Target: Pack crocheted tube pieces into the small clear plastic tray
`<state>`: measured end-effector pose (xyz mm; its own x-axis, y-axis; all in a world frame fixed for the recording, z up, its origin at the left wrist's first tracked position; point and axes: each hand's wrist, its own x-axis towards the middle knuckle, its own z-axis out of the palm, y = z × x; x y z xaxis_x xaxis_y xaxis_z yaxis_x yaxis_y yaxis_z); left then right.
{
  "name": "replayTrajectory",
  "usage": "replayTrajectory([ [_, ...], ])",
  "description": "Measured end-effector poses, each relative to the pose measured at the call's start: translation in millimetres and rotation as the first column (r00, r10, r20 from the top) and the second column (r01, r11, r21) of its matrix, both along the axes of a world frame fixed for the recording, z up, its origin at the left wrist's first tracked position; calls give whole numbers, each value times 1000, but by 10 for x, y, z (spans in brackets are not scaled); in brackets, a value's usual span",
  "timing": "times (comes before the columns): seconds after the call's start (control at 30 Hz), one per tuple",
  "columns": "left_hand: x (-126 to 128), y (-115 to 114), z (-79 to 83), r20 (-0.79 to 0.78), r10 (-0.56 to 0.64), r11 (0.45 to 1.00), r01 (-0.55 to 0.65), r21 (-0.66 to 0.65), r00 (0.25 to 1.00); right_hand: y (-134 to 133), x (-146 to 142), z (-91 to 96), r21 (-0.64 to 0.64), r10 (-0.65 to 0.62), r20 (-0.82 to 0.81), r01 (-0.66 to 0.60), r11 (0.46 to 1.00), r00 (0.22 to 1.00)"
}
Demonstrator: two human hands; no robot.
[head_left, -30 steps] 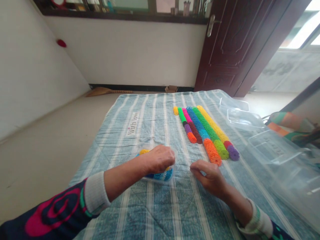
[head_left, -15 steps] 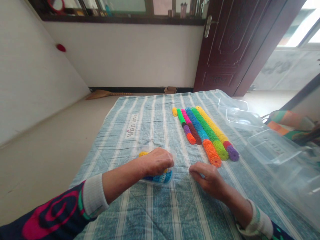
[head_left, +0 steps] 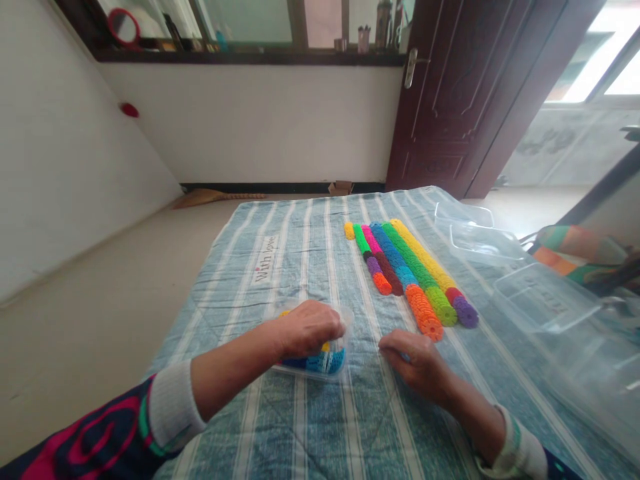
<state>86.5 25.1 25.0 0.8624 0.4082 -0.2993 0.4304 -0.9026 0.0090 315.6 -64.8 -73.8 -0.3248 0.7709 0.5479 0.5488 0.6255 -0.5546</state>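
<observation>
My left hand (head_left: 313, 328) is over a clear plastic box (head_left: 348, 319), its fingers curled down into it. What they grip, if anything, is hidden. Blue and yellow round pieces (head_left: 325, 363) show inside the box around the hand. To the right, my right hand (head_left: 417, 360) is low over the striped cloth with thumb and fingers pressed together; I cannot make out anything in them. Just beyond it lie rows of stacked colourful discs with holes, the nearest being an orange stack (head_left: 424, 312). Beside that are green (head_left: 413, 257), yellow (head_left: 420, 253) and blue (head_left: 393, 250) stacks.
A blue-and-white striped cloth (head_left: 285, 267) covers the surface. Along its right side stand several clear plastic containers (head_left: 545, 297). Behind are a white wall (head_left: 250, 120) and a dark red door (head_left: 450, 100). A broom (head_left: 200, 197) lies on the floor.
The view has tilted up slightly, so everything sits a little lower. My left hand stays at the box, having shifted slightly left. My right hand has barely moved.
</observation>
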Motion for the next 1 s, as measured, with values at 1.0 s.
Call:
replayTrajectory([
  [1.0,-209,-33,-43,64,66,997,-68,26,996,-2,18,-10,-5,9,4,-9,1000,1000],
])
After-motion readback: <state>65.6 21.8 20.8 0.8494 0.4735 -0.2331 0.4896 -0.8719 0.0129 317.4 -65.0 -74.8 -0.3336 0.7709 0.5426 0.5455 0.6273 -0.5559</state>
